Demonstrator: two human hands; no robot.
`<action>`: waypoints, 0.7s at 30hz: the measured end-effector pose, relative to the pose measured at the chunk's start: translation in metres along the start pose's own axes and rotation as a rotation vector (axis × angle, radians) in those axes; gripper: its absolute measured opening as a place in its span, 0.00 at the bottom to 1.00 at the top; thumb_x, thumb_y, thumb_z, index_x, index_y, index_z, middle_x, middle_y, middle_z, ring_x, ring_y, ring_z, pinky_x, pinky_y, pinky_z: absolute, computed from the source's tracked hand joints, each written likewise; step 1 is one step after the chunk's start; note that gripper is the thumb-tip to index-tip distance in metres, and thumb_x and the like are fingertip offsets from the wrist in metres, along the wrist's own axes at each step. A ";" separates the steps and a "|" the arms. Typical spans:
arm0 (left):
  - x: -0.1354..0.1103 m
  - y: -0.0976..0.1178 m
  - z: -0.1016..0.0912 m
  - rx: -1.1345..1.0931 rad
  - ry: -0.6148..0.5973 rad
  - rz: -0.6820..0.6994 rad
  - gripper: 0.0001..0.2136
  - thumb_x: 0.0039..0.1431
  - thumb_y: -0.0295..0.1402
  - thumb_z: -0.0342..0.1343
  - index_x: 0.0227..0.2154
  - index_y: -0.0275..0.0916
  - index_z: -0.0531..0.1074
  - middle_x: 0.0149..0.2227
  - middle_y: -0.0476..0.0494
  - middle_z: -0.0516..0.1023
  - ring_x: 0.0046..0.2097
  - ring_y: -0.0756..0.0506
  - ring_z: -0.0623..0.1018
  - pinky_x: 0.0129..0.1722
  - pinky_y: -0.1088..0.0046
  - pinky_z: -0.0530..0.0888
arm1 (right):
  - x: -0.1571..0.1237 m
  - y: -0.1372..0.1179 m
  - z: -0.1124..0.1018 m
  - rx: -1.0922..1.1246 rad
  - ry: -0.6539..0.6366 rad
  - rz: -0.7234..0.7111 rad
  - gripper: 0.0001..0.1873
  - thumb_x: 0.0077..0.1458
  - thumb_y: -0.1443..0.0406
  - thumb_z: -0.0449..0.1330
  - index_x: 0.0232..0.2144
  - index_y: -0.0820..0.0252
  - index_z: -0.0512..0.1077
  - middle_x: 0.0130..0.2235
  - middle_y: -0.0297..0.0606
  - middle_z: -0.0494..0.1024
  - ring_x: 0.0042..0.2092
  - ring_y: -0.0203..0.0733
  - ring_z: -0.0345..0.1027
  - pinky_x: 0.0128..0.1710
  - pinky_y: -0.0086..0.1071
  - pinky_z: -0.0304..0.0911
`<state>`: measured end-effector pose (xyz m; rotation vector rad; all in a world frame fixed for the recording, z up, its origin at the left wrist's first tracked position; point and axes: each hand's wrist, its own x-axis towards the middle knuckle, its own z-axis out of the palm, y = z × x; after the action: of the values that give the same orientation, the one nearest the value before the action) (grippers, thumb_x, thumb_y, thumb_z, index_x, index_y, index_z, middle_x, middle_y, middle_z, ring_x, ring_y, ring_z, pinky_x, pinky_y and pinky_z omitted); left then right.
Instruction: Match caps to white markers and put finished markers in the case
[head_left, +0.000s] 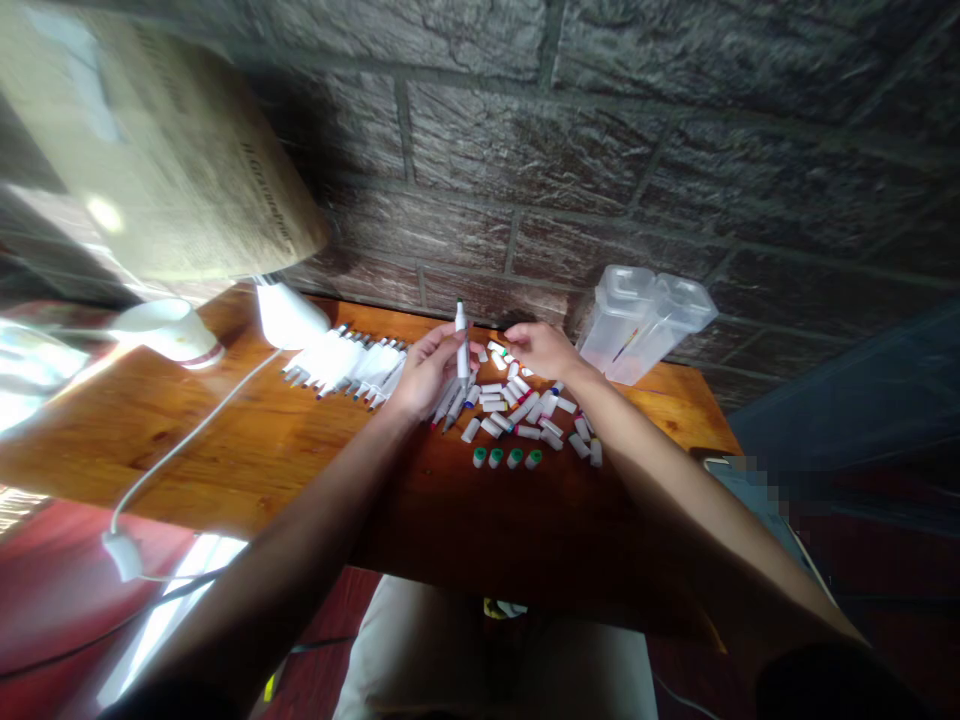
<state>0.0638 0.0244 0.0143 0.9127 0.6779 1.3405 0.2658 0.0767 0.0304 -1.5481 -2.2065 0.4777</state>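
Wooden table point(420, 490); left hand point(427, 372) pinches marker point(461, 345) jutting above grip; right hand point(546, 350) near caps point(493, 406), hold unclear.

Shaded lamp point(217, 170) before brick wall point(480, 160)

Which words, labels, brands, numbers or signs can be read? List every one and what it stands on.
"H.GRAV…", apparently, on the beige, rounded lampshade; its ending is too blurred.
Fainter print higher on the lampshade: too blurred to read.
White, slim marker in the left hand: any print too small to read.
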 end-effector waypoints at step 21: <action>-0.001 0.000 -0.001 0.011 -0.057 -0.005 0.18 0.47 0.39 0.70 0.37 0.35 0.74 0.29 0.45 0.82 0.27 0.51 0.78 0.30 0.75 0.73 | -0.033 -0.005 -0.021 0.220 0.092 -0.083 0.13 0.58 0.69 0.60 0.44 0.64 0.79 0.45 0.43 0.84 0.45 0.43 0.79 0.51 0.36 0.70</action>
<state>0.0629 0.0237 0.0140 0.9541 0.6439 1.3029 0.2821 0.0450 0.0467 -1.3331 -2.0628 0.5897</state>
